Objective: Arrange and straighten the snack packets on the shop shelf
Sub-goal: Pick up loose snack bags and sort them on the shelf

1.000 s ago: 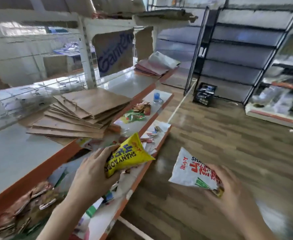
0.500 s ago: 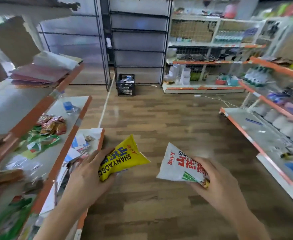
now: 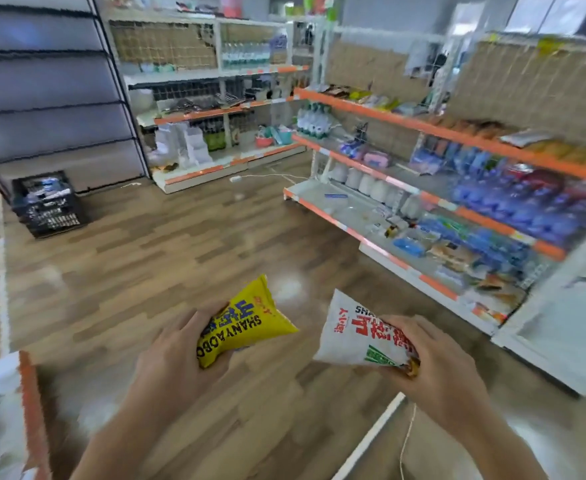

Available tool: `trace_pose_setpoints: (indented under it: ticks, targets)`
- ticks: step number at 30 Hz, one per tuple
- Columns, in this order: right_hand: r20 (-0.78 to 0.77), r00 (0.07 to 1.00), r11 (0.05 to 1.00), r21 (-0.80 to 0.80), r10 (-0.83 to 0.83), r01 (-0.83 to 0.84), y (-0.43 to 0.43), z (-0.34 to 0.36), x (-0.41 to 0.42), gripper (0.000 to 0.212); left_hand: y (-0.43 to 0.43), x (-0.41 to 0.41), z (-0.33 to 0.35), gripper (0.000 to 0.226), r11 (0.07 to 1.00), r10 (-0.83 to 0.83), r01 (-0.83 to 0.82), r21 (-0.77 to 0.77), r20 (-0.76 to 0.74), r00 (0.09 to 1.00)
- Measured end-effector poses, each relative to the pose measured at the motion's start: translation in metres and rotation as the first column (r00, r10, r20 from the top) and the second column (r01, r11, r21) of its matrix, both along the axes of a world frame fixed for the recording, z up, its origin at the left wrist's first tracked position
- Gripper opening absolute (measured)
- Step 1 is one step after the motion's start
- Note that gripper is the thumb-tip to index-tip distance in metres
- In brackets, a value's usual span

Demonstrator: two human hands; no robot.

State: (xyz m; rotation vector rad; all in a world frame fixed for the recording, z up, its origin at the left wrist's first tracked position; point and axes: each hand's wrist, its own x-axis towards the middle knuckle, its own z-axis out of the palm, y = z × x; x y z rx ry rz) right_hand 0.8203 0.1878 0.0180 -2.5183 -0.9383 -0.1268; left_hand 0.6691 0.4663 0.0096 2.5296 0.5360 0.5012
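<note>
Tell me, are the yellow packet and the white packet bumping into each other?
Apart. The head view shows a strip of wooden floor between the yellow packet and the white packet.

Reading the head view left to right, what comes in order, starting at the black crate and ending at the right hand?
black crate → left hand → yellow packet → white packet → right hand

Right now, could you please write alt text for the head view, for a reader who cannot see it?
A person's left hand grips a yellow snack packet and the right hand grips a white packet above a wooden floor. Stocked orange-edged shelves stand to the right.
</note>
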Motion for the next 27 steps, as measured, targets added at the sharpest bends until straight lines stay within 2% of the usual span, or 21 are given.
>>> trace_pose_setpoints:
  ticks: [6, 13, 16, 21, 27]
  targets:
    - [-0.024, 0.993, 0.993, -0.006, -0.118, 0.118, -0.029, 0.003, 0.054, 0.059, -0.007, 0.097, -0.006, 0.06, 0.987, -0.149, 0.144, 0.065, 0.079, 0.986]
    - [-0.045, 0.986, 0.986, 0.031, -0.162, 0.164, -0.045, 0.008, 0.146, 0.061, -0.025, 0.21, 0.0, 0.063, 0.98, -0.178, 0.168, 0.107, 0.099, 0.979]
    - [-0.041, 0.982, 0.982, 0.037, -0.183, 0.185, -0.049, 0.008, 0.182, 0.061, -0.023, 0.248, 0.001, 0.062, 0.977, -0.189, 0.183, 0.114, 0.049, 0.981]
    - [-0.042, 0.975, 0.973, 0.073, -0.218, 0.22, -0.039, 0.004, 0.236, 0.061, -0.006, 0.312, 0.0, 0.063, 0.967, -0.246, 0.24, 0.087, 0.053, 0.968]
    - [0.012, 0.961, 0.961, 0.032, -0.275, 0.274, 0.0, 0.0, 0.318, 0.061, 0.033, 0.407, -0.005, 0.063, 0.953, -0.293, 0.287, 0.101, 0.053, 0.955]
